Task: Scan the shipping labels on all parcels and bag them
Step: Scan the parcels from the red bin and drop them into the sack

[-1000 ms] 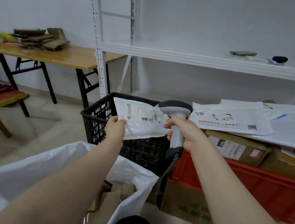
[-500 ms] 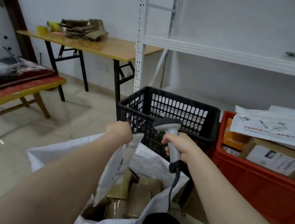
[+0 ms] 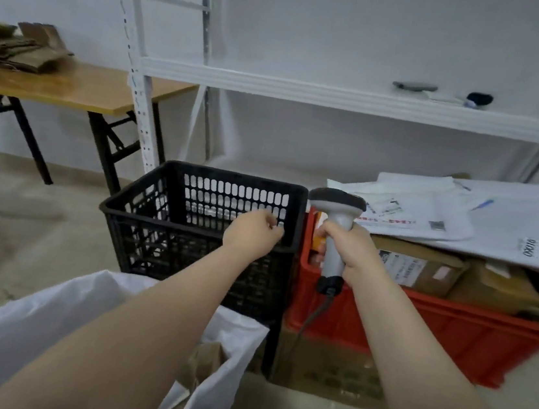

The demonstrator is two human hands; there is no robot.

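My right hand [image 3: 354,252] grips a grey handheld barcode scanner [image 3: 337,212] upright, its cable hanging down in front of the red crate [image 3: 449,331]. My left hand [image 3: 254,231] hovers over the near rim of the black plastic crate [image 3: 157,224], fingers loosely curled, holding nothing. The red crate holds cardboard parcels [image 3: 420,267] with white mailer parcels [image 3: 446,216] stacked on top. A large white bag [image 3: 7,335] stands open at the lower left; brown parcels [image 3: 205,359] show inside its mouth.
A white metal shelf rack [image 3: 342,97] stands behind the crates with small items on its shelf. A wooden folding table [image 3: 72,88] with flattened cardboard is at the left. A cardboard box [image 3: 325,371] sits under the red crate. Tiled floor lies to the left.
My left hand let go of the white mailer into the bag and rose to the black crate's rim. The scanner stayed in my right hand. My view swung back right.
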